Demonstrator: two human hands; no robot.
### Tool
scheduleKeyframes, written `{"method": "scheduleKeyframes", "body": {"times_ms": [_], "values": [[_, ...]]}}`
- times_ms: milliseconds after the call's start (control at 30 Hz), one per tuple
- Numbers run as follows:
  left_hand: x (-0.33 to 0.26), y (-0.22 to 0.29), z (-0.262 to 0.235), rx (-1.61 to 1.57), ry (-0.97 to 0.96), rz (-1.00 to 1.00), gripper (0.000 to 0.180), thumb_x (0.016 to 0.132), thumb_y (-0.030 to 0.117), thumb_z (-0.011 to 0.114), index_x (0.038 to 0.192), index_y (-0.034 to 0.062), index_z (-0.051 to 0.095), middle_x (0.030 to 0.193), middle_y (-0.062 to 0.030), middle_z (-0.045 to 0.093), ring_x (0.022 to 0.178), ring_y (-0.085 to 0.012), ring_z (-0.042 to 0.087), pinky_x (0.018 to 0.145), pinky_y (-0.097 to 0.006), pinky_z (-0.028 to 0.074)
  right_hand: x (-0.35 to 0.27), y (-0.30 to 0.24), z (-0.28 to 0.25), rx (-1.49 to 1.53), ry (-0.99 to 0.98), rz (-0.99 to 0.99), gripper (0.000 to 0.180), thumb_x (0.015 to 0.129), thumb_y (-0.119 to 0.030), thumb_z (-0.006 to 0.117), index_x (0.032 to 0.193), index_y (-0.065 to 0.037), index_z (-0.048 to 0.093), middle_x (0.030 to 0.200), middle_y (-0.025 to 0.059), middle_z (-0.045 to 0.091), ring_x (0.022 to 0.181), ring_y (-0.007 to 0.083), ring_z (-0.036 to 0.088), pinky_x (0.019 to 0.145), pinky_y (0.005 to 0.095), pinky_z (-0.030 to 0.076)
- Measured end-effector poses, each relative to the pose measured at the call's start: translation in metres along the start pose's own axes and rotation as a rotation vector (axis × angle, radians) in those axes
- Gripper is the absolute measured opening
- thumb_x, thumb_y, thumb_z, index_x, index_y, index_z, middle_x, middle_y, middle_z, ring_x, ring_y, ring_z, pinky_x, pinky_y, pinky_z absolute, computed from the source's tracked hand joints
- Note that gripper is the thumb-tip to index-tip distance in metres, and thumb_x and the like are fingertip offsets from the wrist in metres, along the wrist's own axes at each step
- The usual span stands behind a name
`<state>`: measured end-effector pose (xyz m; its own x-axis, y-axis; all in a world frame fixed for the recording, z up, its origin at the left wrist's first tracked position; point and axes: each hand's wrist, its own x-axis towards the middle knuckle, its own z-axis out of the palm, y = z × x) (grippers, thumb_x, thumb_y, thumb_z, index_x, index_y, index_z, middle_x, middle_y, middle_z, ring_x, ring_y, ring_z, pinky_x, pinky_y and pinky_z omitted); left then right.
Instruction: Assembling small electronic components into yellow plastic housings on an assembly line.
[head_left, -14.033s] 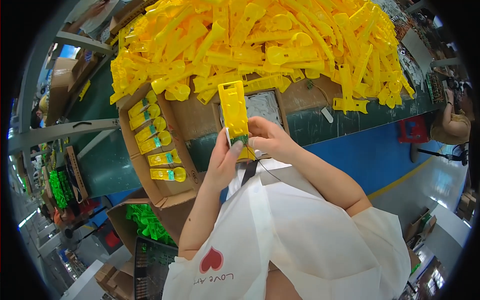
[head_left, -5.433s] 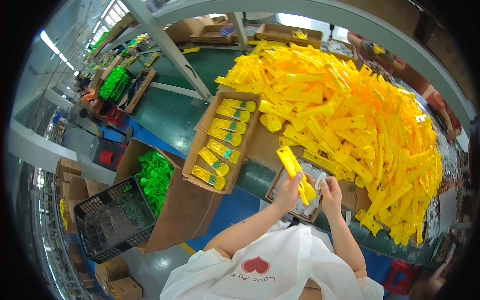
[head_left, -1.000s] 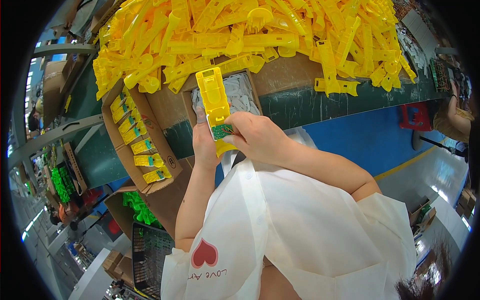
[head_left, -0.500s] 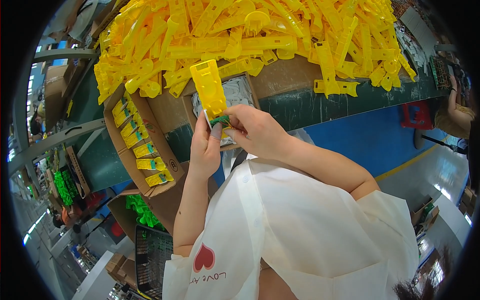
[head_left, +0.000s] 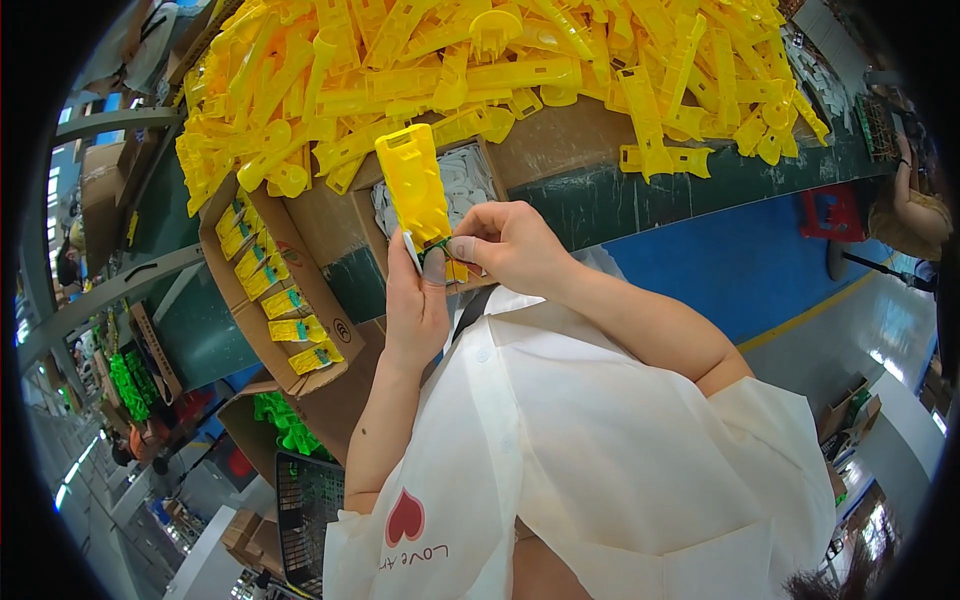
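Observation:
A long yellow plastic housing, open side up, is gripped near its lower end by my left hand. The left thumb lies across it and a white piece shows along its left edge. At the thumb sits a small green circuit board, mostly covered by fingers. My right hand is closed, its thumb and forefinger pinching at the board's right end. Below the housing is a box of white plastic parts, partly hidden by it.
Loose yellow plastic parts are heaped across the far side of the green table. At left, a cardboard box holds a row of yellow housings with green boards. Lower left are green parts and a black basket. Another person's arm shows far right.
The green board, plainly visible before between my fingers, now sits lower and more covered at the housing. My right fingers have shifted to its right end. The view has moved slightly.

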<state>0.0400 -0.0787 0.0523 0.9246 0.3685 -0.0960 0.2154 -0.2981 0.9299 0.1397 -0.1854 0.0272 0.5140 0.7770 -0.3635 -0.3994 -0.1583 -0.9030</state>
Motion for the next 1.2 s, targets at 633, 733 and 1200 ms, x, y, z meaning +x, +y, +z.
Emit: {"method": "scheduleKeyframes", "body": {"times_ms": [633, 733, 1200], "values": [[-0.005, -0.016, 0.005, -0.634, -0.038, -0.157, 0.03, 0.089, 0.012, 0.043, 0.116, 0.0017, 0.034, 0.105, -0.0058, 0.047, 0.094, -0.0102, 0.047, 0.082, -0.023, 0.039, 0.005, 0.0, -0.009, 0.197, -0.244, 0.016, 0.03, 0.079, -0.004, 0.048, 0.109, 0.0, 0.043, 0.098, 0.0079, 0.053, 0.088, 0.012, 0.053, 0.077, 0.0262, 0.045], [-0.006, -0.011, 0.002, -0.696, -0.142, -0.151, 0.035, 0.088, 0.007, 0.04, 0.122, 0.0006, 0.03, 0.111, -0.0067, 0.042, 0.103, -0.0121, 0.041, 0.09, -0.026, 0.034, -0.001, -0.01, -0.006, 0.085, -0.245, 0.017, 0.03, 0.079, -0.004, 0.048, 0.108, 0.0, 0.043, 0.096, 0.0071, 0.052, 0.088, 0.012, 0.053, 0.078, 0.0264, 0.045], [-0.01, -0.012, -0.001, -0.418, -0.181, -0.033, 0.038, 0.087, 0.0, 0.037, 0.124, 0.0001, 0.029, 0.112, -0.0081, 0.043, 0.103, -0.014, 0.043, 0.09, -0.026, 0.034, 0.003, 0.004, 0.0, 0.083, -0.175, -0.014, 0.029, 0.077, -0.007, 0.055, 0.104, -0.001, 0.046, 0.091, 0.0073, 0.054, 0.079, 0.0124, 0.055, 0.075, 0.0266, 0.047]]}}
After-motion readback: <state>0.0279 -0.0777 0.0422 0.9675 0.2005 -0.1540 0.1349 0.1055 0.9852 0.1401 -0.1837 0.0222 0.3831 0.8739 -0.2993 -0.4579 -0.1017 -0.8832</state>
